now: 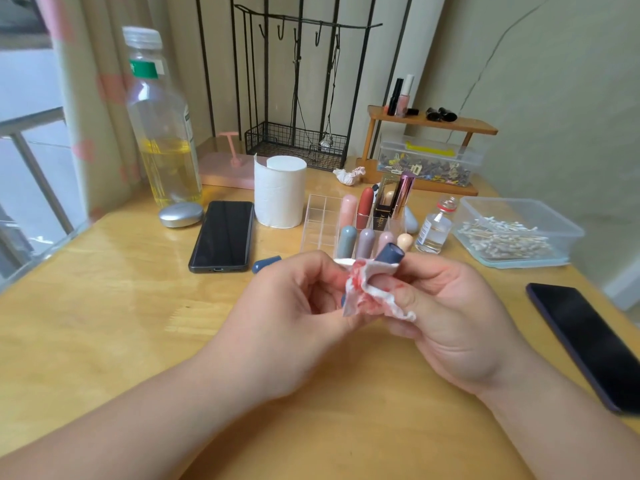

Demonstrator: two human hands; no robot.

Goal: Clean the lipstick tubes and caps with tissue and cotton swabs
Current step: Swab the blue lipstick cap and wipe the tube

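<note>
Table (104, 306) is cluttered: tissue roll (280, 192), clear organizer (320, 220) of lipsticks, cotton swab box (512, 233), two phones, loose blue cap (266, 264). Gold lettering on a black tube, unreadable. Above the table's middle, left hand (301, 296) pinches red-stained tissue (370, 289); right hand (446, 306) grips blue lipstick tube (389, 253) wrapped in it.

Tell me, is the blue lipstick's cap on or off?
Off, apparently: the blue cap lies on the table; the left hand and right hand hold the blue tube in stained tissue.
</note>
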